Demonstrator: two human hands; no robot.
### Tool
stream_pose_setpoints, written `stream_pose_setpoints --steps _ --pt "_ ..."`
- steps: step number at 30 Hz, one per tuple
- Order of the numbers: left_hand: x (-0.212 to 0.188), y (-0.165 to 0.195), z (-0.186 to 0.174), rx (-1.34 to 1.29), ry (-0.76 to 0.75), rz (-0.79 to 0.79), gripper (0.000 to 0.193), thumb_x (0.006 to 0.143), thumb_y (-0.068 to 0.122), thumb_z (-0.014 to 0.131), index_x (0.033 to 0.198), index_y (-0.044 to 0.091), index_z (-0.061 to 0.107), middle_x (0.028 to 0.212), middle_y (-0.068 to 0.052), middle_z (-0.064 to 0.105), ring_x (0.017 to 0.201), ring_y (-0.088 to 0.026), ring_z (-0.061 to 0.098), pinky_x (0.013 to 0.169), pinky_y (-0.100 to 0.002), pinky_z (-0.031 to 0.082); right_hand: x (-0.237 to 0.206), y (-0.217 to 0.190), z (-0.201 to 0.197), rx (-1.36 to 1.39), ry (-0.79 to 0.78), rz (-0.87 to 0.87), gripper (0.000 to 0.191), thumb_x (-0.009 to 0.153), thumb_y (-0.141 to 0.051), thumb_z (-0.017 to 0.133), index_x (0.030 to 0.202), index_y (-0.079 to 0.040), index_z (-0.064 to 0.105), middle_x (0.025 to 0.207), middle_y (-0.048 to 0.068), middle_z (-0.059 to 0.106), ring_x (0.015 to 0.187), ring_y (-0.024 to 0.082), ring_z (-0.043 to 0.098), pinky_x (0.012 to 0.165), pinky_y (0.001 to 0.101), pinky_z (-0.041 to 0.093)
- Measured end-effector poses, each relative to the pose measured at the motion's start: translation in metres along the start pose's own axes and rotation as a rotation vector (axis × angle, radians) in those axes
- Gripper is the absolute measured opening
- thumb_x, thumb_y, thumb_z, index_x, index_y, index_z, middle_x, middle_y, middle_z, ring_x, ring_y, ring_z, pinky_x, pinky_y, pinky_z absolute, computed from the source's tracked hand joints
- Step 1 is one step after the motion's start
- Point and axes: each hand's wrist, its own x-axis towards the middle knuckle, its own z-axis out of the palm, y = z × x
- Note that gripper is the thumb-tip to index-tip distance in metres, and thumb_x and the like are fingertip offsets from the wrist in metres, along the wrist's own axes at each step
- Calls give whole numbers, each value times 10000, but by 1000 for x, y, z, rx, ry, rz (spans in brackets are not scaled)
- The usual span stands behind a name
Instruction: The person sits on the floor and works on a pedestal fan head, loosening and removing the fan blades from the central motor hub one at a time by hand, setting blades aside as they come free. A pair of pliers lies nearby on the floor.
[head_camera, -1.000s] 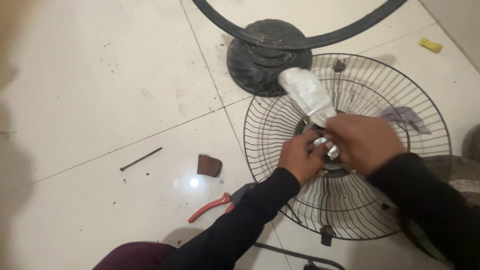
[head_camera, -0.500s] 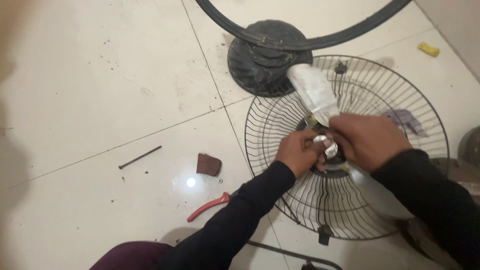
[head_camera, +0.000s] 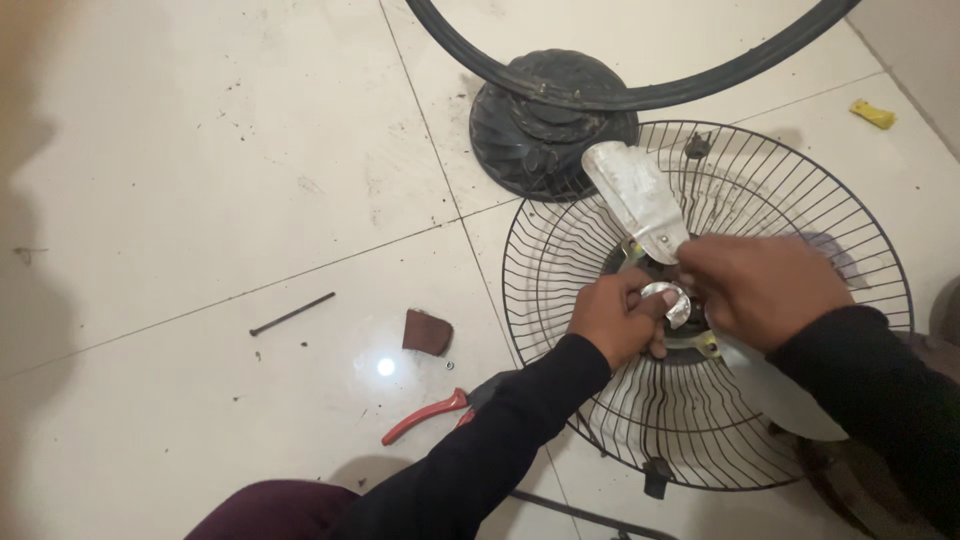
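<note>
A round black wire fan guard (head_camera: 560, 250) lies flat on the tiled floor. A metal fan blade set rests on it, one blade (head_camera: 638, 198) pointing away from me and another blade (head_camera: 780, 390) toward my right sleeve. My left hand (head_camera: 612, 318) grips the shiny hub (head_camera: 668, 300) at the centre from the left. My right hand (head_camera: 765, 290) closes over the same hub from the right. Both arms wear black sleeves.
A black domed fan base (head_camera: 540, 125) stands just beyond the guard, with a black ring (head_camera: 620, 98) arching over it. Red-handled pliers (head_camera: 430, 415), a brown scrap (head_camera: 426, 332), a long dark screw (head_camera: 292, 313) and a small yellow piece (head_camera: 872, 113) lie on the white tiles.
Both hands stay on the hub while the blade set has turned slightly. The view has shifted a little, otherwise the same.
</note>
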Motion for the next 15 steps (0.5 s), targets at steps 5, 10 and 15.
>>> stream_pose_setpoints --steps 5,10,15 --pt "-3 1 0 16 15 -19 220 967 185 672 1025 -27 687 674 -80 702 541 -155 696 528 -311 558 -10 -10 2 -39 107 24 100 866 -203 650 939 -136 663 807 57 695 700 325 684 604 449 522" --pt "-6 5 1 113 39 42 237 959 216 677 1023 -12 695 667 -97 719 546 -155 715 542 -312 559 -10 -4 -2 -69 -103 108 97 915 -270 662 928 -175 680 776 53 705 662 298 702 612 439 533" --pt "-7 9 5 237 79 28 282 965 265 674 1014 -12 690 635 -118 704 503 -180 704 536 -320 550 -7 1 5 -73 123 125 133 909 -265 656 941 -137 672 822 86 710 707 338 685 624 453 525"
